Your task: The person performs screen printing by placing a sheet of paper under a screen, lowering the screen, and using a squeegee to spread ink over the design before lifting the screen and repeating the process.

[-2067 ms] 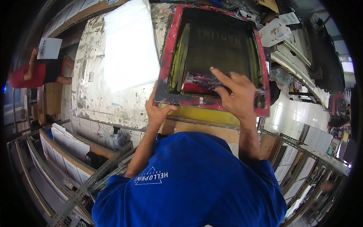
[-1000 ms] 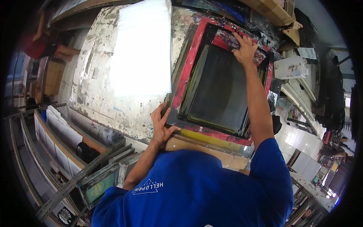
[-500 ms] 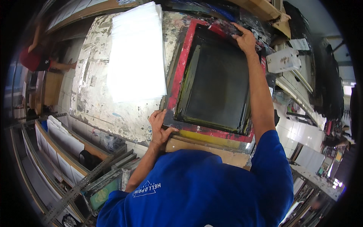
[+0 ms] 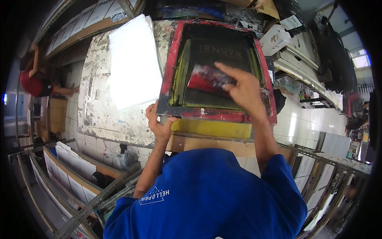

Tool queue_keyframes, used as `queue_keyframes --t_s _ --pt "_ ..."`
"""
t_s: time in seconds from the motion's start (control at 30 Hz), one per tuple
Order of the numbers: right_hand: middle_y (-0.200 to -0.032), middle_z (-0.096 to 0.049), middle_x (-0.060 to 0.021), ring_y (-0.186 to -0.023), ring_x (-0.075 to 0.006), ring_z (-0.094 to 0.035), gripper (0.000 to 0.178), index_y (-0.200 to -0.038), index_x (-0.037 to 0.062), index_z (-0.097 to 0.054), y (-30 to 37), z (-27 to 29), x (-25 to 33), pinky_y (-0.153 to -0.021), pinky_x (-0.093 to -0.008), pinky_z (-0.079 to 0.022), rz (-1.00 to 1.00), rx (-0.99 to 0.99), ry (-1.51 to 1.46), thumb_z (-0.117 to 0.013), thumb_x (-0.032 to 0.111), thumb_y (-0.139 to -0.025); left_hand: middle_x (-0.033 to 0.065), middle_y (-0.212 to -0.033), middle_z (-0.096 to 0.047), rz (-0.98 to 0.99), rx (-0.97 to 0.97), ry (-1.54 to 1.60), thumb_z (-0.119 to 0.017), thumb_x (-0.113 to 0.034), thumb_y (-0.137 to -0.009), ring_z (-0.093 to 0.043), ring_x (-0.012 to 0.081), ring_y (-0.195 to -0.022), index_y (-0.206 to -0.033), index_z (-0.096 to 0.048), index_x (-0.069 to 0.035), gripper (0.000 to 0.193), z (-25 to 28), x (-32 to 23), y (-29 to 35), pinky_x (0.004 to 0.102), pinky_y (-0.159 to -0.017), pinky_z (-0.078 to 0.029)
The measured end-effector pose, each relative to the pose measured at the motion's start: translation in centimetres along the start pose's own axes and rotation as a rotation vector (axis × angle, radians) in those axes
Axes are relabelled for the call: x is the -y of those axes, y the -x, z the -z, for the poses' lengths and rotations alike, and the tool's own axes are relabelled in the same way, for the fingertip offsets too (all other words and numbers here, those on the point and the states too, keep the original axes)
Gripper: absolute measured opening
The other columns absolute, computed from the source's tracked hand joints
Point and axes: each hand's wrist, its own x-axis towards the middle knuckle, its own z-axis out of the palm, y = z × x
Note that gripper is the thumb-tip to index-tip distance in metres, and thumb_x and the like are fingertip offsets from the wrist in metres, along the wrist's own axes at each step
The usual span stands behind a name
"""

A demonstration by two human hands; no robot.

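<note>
A screen-printing frame (image 4: 168, 67) with red, worn rails stands in front of me, its dark mesh (image 4: 217, 59) bearing faint lettering and yellowish margins. My left hand (image 4: 160, 126) grips the near left corner, thumb on top and fingers at the side. In my right hand (image 4: 247, 93) is a squeegee (image 4: 205, 78), red and ink-stained, held over the middle of the mesh and smeared by motion. Whether its blade touches the mesh I cannot tell. Below the near rail a yellow strip (image 4: 215, 128) shows. Left of the frame lies a stack of white sheets (image 4: 133, 63).
The paint-flecked table (image 4: 95, 91) reaches out to the left. A white container (image 4: 275, 40) stands beyond the frame's right side. Racks with boards (image 4: 71, 165) are at lower left, more shelving (image 4: 318, 171) at lower right. Another person in red (image 4: 36, 79) is at far left.
My right hand has drawn the squeegee from the frame's far edge toward me, onto the middle of the mesh. Faint lettering now shows there. My left hand keeps its hold on the corner.
</note>
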Motion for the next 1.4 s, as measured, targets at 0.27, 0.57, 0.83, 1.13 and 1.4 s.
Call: queue_keyframes --t_s 0.27,0.57,0.83,1.13,1.4 --pt "-0.075 -0.053 -0.0073 -0.069 -0.0271 -0.055 0.061 -0.132 0.0276 -0.07 0.1 3.7 5.8 -0.064 -0.0407 -0.042 0.54 -0.448 0.463 -0.073 0.023 -0.071 0.0081 -0.119 -0.064 -0.035 -0.156 0.084 -0.076 -0.01 -0.092 -0.059 0.0177 -0.11 -0.131 -0.059 0.006 0.046 -1.5 -7.8 -9.4 0.0307 -0.099 -0.045" --pt "-0.093 -0.075 -0.0236 -0.086 -0.0357 -0.074 0.053 -0.117 0.0073 -0.076 -9.2 12.0 9.5 -0.082 -0.0417 -0.058 0.555 -0.487 0.449 -0.071 0.032 -0.071 0.0054 -0.108 -0.07 -0.023 0.009 0.227 -0.068 -0.018 -0.098 -0.061 0.0157 -0.1 -0.124 -0.064 0.001 0.032 -10.8 -1.9 -18.8 0.0314 -0.087 -0.044" --pt "-0.097 -0.077 -0.0203 -0.086 -0.0332 -0.074 0.053 -0.117 0.0074 -0.077 -11.2 13.9 11.5 -0.085 -0.0375 -0.058 0.354 -0.337 0.303 -0.072 0.029 -0.069 0.017 -0.126 -0.067 0.087 0.282 -0.456 -0.074 -0.042 -0.092 -0.065 0.0333 -0.111 -0.137 -0.064 -0.007 0.058 -23.8 14.1 -22.4 0.0441 -0.096 -0.051" --pt "-0.084 -0.077 -0.0194 -0.07 -0.0284 -0.074 0.054 -0.112 -0.0022 -0.076 -12.6 14.1 12.0 -0.074 -0.0369 -0.059 0.348 -0.279 0.245 -0.071 0.029 -0.068 -0.001 -0.073 -0.063 0.23 0.278 0.117 -0.078 -0.01 -0.089 -0.055 0.0099 -0.071 -0.085 -0.066 -0.003 0.015 -25.4 16.2 -24.0 0.0279 -0.069 -0.046" --pt "-0.087 -0.078 -0.0175 -0.075 -0.0274 -0.074 0.05 -0.109 -0.0015 -0.077 -13.4 15.4 11.3 -0.077 -0.037 -0.059 0.351 -0.341 0.294 -0.071 0.029 -0.07 -0.0008 -0.082 -0.063 0.32 0.073 0.246 -0.074 -0.005 -0.092 -0.055 0.0086 -0.077 -0.091 -0.066 -0.004 0.008 -16.2 9.3 -24.0 0.0257 -0.07 -0.044"
